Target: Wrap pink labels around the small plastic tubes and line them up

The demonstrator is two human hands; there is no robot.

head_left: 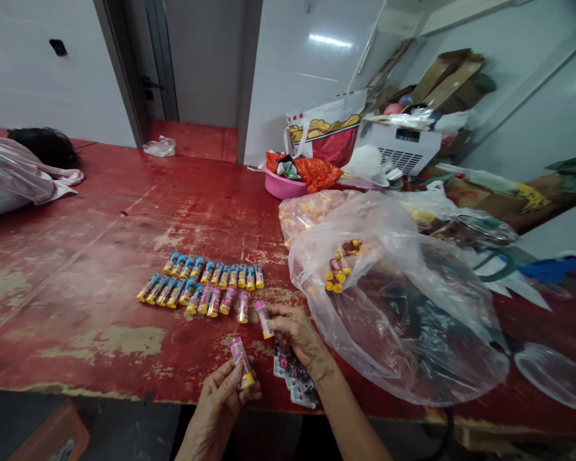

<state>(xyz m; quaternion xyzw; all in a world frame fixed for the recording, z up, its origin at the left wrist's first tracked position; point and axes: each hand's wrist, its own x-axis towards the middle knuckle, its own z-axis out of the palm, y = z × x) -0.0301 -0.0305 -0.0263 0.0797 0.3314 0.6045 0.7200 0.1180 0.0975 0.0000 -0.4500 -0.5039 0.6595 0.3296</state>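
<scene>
Near the table's front edge, my left hand [228, 383] grips a small clear tube [241, 362] with a pink top, a printed wrap and a yellow bottom. Further right and a little higher, my right hand [295, 330] has its fingers closed on a second pink-topped tube [264, 319]. Just left of that one stands another pink-topped tube [242, 307], apart from the fingers. Two rows of similar tubes reach away to the left, the back row with blue-topped tubes [200, 267]. Partly under my right wrist lies a stack of printed labels [295, 383].
A large clear plastic bag [393, 320] with several yellow-ended tubes [336, 279] in it spreads over the right side. Behind it sits a pink basin [283, 184] with an orange bag. A clear lid [557, 374] lies far right. At far left there is a person's sleeve [24, 169].
</scene>
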